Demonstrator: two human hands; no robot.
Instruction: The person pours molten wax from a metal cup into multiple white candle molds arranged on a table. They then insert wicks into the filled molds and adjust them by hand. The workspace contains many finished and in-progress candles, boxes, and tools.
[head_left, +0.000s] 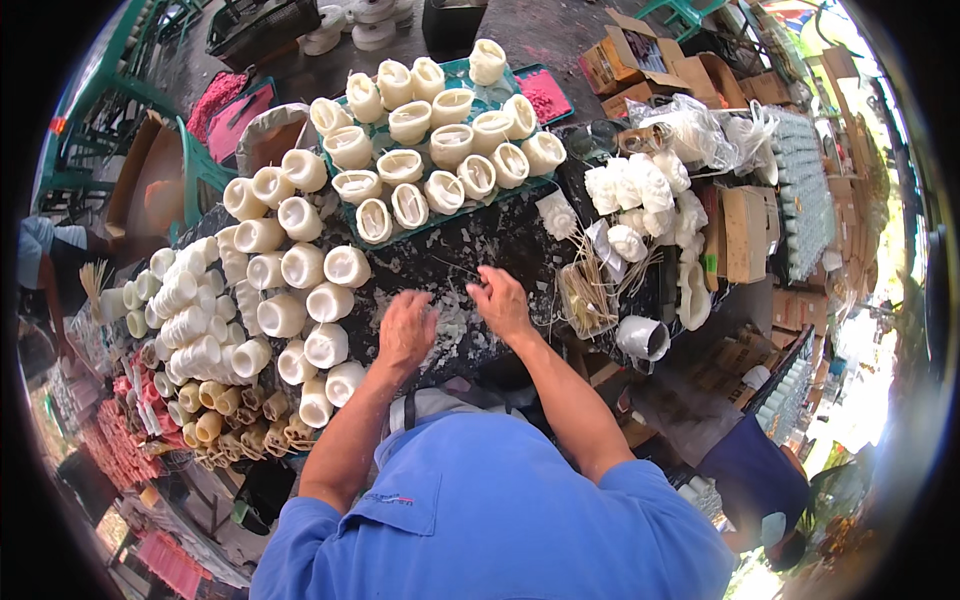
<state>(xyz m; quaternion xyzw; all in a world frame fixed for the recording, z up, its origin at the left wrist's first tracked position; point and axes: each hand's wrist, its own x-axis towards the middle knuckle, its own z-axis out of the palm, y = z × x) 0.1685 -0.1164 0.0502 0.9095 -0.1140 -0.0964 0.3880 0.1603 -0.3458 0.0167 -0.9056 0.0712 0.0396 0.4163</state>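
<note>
My left hand (407, 330), blurred at the fingertips, is loosely curled above the wax-flecked black tabletop (480, 236), with nothing visible in it. Close by on the right, my right hand (501, 304) has its thumb and index finger bent towards each other. A thin wick-like strand (450, 264) lies at its fingertips; whether it is held is unclear. Beyond the hands, many cream wax cups (451, 146) stand on a teal tray (382, 241). More cream wax cups (328, 303) are grouped left of my left hand. Wicks (589, 300) fill a clear container on the right.
White flower-shaped wax pieces (637, 184) are piled at the right, near a white cylindrical cup (642, 337) at the table's edge. Brown wax cups (217, 397) stand at the lower left. Cardboard boxes (742, 232) are farther right. Another person (750, 465) is at the lower right.
</note>
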